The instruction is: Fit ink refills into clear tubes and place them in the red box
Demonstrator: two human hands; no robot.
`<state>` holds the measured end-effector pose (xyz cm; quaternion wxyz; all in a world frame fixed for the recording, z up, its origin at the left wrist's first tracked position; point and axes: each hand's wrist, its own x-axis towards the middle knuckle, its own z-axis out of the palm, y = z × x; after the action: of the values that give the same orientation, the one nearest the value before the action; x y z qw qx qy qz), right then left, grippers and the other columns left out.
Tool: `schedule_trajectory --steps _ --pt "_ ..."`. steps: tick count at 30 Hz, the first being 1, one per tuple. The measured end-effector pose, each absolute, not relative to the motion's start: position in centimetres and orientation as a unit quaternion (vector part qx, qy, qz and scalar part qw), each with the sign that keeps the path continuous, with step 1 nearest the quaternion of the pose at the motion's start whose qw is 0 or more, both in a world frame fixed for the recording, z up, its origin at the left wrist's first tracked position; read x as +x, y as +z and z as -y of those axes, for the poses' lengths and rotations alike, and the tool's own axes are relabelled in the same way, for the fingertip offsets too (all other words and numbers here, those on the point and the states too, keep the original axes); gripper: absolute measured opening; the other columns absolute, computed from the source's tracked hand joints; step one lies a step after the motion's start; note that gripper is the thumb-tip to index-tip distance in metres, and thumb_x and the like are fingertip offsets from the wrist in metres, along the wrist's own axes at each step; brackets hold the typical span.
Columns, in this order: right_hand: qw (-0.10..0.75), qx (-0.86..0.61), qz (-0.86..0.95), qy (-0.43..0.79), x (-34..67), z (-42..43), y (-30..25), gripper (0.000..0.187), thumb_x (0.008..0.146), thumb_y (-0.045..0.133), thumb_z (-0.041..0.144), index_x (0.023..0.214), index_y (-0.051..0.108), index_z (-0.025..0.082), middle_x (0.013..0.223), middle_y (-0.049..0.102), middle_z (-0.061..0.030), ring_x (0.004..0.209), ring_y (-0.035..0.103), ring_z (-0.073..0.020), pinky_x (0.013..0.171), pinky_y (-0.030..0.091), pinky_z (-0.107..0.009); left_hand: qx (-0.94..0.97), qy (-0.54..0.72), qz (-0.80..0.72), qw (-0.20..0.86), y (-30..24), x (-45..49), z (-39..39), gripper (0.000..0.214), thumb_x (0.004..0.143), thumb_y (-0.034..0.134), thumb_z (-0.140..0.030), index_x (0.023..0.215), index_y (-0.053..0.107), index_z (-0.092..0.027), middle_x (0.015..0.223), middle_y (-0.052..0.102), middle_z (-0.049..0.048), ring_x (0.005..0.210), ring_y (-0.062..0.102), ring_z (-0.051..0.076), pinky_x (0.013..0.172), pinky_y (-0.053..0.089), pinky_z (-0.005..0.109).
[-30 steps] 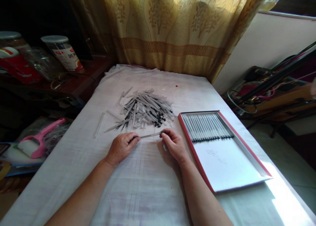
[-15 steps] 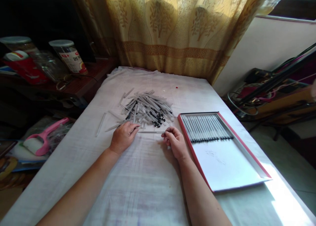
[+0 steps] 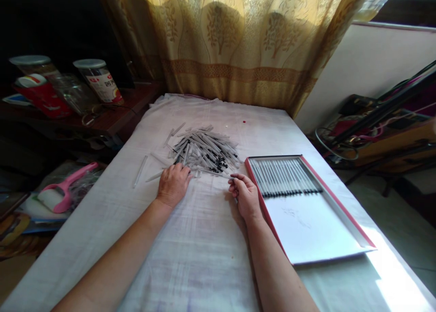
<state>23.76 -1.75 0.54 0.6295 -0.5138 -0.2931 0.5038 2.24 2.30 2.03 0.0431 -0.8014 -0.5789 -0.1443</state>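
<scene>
A loose heap of clear pens and pen parts with black ends [image 3: 207, 144] lies on the cloth-covered table. At its near left edge my left hand [image 3: 174, 182] has its fingers curled down among the parts; what they hold, if anything, is hidden. My right hand [image 3: 245, 195] pinches one end of a thin clear pen [image 3: 220, 174], which points left towards the heap's near side. To the right of that hand sits a shallow red-edged box [image 3: 286, 248]. A row of clear pens [image 3: 286, 175] lies side by side in its far half, black ends towards me.
One clear tube [image 3: 140, 171] lies apart on the left of the white tablecloth [image 3: 197, 257]. A tiny red piece [image 3: 244, 121] rests farther back. Jars [image 3: 102, 82] stand on a dark cabinet at left, above a pink-handled item [image 3: 68, 189]. A patterned curtain [image 3: 221, 39] hangs behind.
My left hand has let go of the pen's left end and moved slightly forward to the heap. My right hand has shifted a little right, still with the pen, now tilted.
</scene>
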Motion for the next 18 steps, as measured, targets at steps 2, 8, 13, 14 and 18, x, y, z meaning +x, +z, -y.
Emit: schedule_trajectory --steps 2,8,13,14,18 --pt "0.638 -0.505 0.275 0.512 23.9 1.7 0.5 0.023 0.063 0.069 0.032 0.080 0.067 0.017 0.063 0.065 0.0007 0.047 0.049 -0.0068 0.040 0.030 -0.016 -0.788 -0.216 0.576 0.000 1.9 2.0 -2.0 0.017 0.089 0.053 -0.027 0.097 0.066 -0.019 0.099 0.066 0.0125 0.095 0.059 0.029 0.083 0.045 0.040" --pt "0.639 -0.488 0.246 0.542 24.1 1.7 0.8 0.023 0.061 0.070 0.030 0.079 0.068 0.017 0.060 0.064 0.0003 0.046 0.049 -0.0063 0.039 0.030 -0.015 -0.612 -0.460 0.534 -0.357 1.3 1.4 -0.5 0.035 0.087 0.053 -0.038 0.117 0.060 -0.022 0.088 0.066 0.0036 0.077 0.063 0.017 0.065 0.049 0.026" --pt "0.622 -0.476 0.269 0.561 23.8 2.0 0.6 0.021 0.063 0.071 0.031 0.079 0.069 0.017 0.060 0.065 -0.0005 0.045 0.050 -0.0068 0.039 0.030 -0.016 -0.417 -0.518 0.495 -0.559 1.6 1.9 0.6 0.039 0.072 0.072 -0.045 0.100 0.061 -0.020 0.090 0.066 0.0016 0.068 0.063 0.012 0.048 0.043 0.017" --pt "0.617 -0.474 0.277 0.564 23.8 2.1 0.5 0.021 0.064 0.070 0.031 0.080 0.070 0.017 0.060 0.065 -0.0007 0.045 0.050 -0.0069 0.039 0.030 -0.016 -0.386 -0.526 0.493 -0.575 1.7 2.0 0.6 0.040 0.069 0.075 -0.044 0.096 0.059 -0.020 0.091 0.067 0.0013 0.069 0.064 0.011 0.048 0.043 0.017" --pt "0.599 -0.487 0.300 0.560 23.5 2.3 0.4 0.021 0.066 0.070 0.032 0.080 0.071 0.017 0.061 0.066 -0.0015 0.046 0.050 -0.0077 0.039 0.031 -0.018 -0.313 -0.539 0.496 -0.605 1.9 2.0 0.6 0.044 0.062 0.080 -0.041 0.092 0.055 -0.019 0.093 0.070 0.0020 0.067 0.066 0.011 0.046 0.042 0.015"
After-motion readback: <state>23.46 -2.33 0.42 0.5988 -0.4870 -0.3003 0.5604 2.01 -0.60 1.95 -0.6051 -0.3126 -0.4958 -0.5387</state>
